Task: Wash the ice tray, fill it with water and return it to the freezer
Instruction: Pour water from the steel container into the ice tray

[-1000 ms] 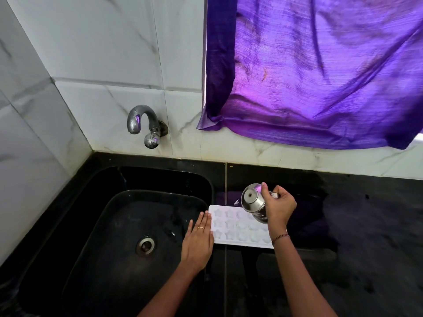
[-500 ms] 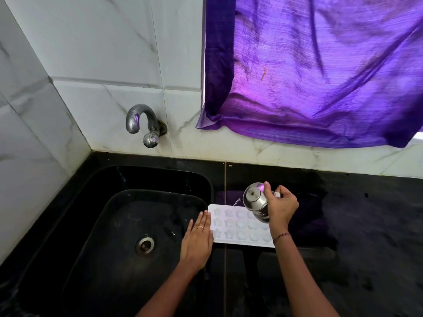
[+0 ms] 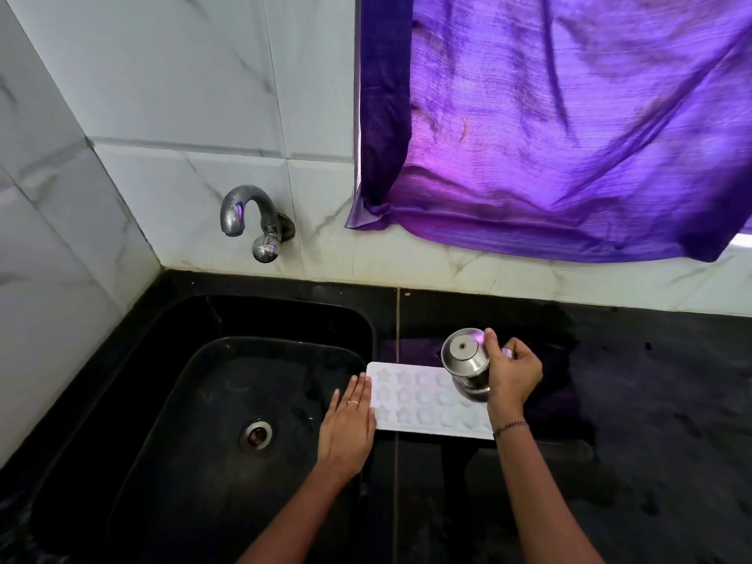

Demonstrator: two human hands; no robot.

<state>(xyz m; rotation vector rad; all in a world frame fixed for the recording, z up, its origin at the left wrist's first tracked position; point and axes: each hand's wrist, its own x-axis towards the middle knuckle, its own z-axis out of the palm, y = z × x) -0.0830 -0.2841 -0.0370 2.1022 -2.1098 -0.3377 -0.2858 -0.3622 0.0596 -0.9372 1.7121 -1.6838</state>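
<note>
still steel cup [image 3: 468,360] over tray [image 3: 423,400]

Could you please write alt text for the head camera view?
A right hand tips a steel cup over a white ice tray on a black counter; the left hand lies flat at the tray's end, beside a black sink.
</note>
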